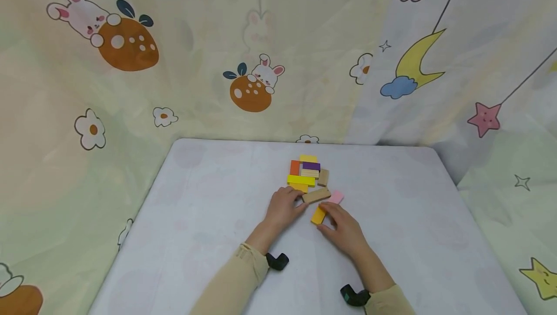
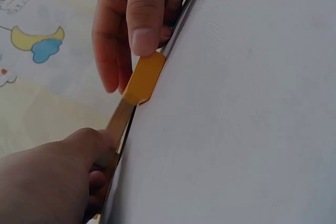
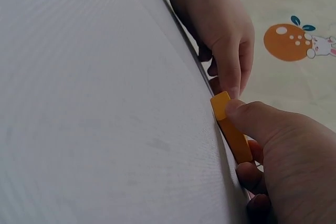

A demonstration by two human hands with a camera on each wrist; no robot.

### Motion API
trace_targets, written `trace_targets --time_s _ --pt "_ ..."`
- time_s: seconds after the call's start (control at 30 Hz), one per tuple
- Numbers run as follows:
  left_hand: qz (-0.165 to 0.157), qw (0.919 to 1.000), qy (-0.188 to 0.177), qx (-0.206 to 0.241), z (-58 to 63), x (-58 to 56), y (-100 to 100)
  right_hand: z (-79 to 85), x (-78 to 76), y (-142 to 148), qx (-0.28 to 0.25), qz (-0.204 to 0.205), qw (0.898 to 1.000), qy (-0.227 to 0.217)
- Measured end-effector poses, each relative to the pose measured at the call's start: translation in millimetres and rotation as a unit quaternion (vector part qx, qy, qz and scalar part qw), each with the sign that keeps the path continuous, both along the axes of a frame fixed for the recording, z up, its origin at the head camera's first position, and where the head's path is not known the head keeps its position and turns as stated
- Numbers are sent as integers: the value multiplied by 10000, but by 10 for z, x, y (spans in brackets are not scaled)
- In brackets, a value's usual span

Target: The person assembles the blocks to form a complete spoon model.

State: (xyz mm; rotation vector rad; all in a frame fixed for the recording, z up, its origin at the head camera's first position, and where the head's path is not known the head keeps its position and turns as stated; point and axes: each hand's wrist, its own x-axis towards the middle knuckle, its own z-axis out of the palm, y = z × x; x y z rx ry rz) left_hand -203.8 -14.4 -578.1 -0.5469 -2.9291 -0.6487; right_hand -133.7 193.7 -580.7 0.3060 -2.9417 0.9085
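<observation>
My left hand (image 1: 283, 208) pinches the left end of a tan wooden block (image 1: 317, 195) between thumb and fingers. In my right hand (image 1: 346, 232), thumb and fingers grip an orange-yellow block (image 1: 318, 215) low over the white table. The left wrist view has this orange-yellow block (image 2: 145, 77) close to the tan block's end (image 2: 121, 118). From the right wrist, my thumb lies against the orange-yellow block's side (image 3: 235, 139). A pink block (image 1: 336, 197) lies just right of the tan one. Another amber block (image 1: 299, 187) sits by my left fingertips.
Beyond my hands, several blocks lie grouped on the white table (image 1: 196, 199): a long yellow one (image 1: 301, 180), an orange-red one (image 1: 295, 167), a purple one (image 1: 311, 165) and a second tan one (image 1: 323, 177). A cartoon-printed cloth (image 1: 191, 63) hangs behind the table.
</observation>
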Motion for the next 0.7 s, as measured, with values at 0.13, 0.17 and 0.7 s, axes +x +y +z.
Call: trace_targets --time_s 0.13,0.17,0.7 --pt "-210 9996 -155 142 20 -35 -132 1 -1 -3 10 -6 10000 7" --pt "-263 9993 -188 162 18 -44 -169 2 -2 -2 -4 -4 10000 3" --pt "-331 9992 76 205 16 134 -627 18 -16 -12 14 6 10000 -43"
